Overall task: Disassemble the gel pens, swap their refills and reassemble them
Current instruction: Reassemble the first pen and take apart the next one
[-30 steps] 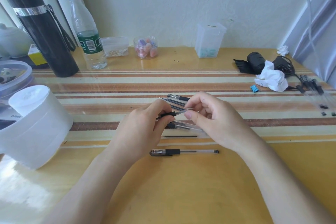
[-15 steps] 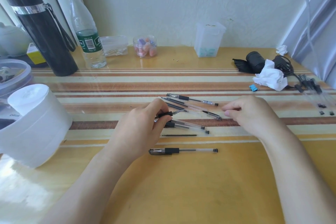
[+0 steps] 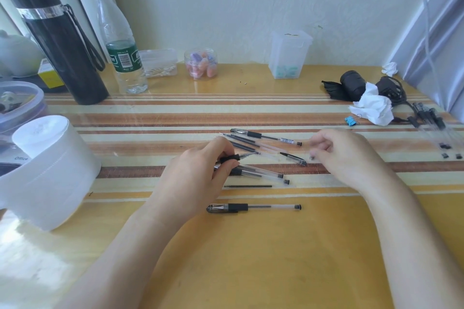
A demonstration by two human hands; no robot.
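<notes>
Glossy wooden table (image 3: 251,258), clear plastic pens (image 3: 253,207), crumpled white paper tissue (image 3: 371,108)

The striped yellow table (image 3: 251,271) bears gel pens (image 3: 253,207), flask (image 3: 62,52), bottle (image 3: 123,57), crumpled tissue (image 3: 374,108).

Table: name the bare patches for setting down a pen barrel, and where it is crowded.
Free: the yellow strip below the capped pen; the stripes between water bottle and blue clip. Crowded: loose pens between left hand and right hand.

Home desk: thermos (image 3: 60,50), water bottle (image 3: 120,42), earplug jar (image 3: 200,64).
</notes>
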